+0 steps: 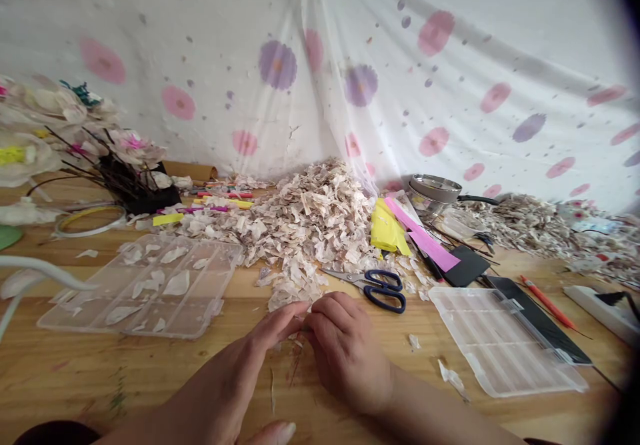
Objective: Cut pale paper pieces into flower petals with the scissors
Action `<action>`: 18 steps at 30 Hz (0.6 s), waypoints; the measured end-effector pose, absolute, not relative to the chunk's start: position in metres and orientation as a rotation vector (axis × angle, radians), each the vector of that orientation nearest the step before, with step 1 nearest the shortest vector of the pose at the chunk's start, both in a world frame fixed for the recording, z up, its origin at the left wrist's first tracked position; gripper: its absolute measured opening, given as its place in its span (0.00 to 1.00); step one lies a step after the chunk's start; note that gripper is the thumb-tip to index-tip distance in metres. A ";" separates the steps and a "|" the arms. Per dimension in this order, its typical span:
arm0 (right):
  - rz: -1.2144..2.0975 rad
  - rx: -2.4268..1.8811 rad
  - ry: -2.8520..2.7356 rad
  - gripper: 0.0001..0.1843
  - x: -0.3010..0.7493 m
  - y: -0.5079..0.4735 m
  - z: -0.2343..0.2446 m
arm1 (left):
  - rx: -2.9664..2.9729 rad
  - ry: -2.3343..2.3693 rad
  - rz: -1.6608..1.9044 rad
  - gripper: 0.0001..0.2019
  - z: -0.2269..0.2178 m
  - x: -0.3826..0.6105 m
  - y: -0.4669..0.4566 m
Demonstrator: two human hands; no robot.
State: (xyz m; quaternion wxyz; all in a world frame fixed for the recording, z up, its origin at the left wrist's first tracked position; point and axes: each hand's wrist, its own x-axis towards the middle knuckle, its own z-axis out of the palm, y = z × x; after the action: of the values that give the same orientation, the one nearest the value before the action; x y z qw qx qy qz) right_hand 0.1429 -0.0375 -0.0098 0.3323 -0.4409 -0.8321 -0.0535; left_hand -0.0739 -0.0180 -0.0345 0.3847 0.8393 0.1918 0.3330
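Already, flowers [133, 145] look finished at far left; scraps [177, 283] lie in the left tray [223, 265]. Bare table [170, 371] separates it from the left hand [253, 355], fingers straight, thumb apart — any grip hidden. Just beyond, a big heap [315, 221] seems left. The right hand [350, 358] curls loosely, contents unclear — scissors [361, 279] crowd it, with room before the right tray's edge [457, 343].

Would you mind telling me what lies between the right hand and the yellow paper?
In the head view, the scissors lie between the right hand and the yellow paper.
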 end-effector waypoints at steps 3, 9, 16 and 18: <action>-0.151 -1.158 -2.185 0.12 0.143 -0.037 -0.009 | 2.050 0.466 0.832 0.48 -0.032 -0.072 -0.017; -0.124 -1.141 -2.162 0.10 0.143 -0.039 -0.009 | 1.661 0.478 0.886 0.43 -0.015 -0.068 -0.018; 0.031 -1.076 -1.965 0.07 0.151 -0.036 -0.004 | 1.182 0.699 1.061 0.37 -0.011 -0.055 -0.004; 0.063 -1.115 -1.892 0.07 0.157 -0.033 -0.006 | 1.070 0.771 1.105 0.34 -0.010 -0.054 0.005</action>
State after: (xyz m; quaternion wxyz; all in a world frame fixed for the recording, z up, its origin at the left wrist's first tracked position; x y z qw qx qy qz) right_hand 0.1569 -0.0327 -0.0057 0.4548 -0.4520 -0.7669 0.0255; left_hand -0.0537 0.0050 -0.0102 0.6523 0.4712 0.3398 0.4869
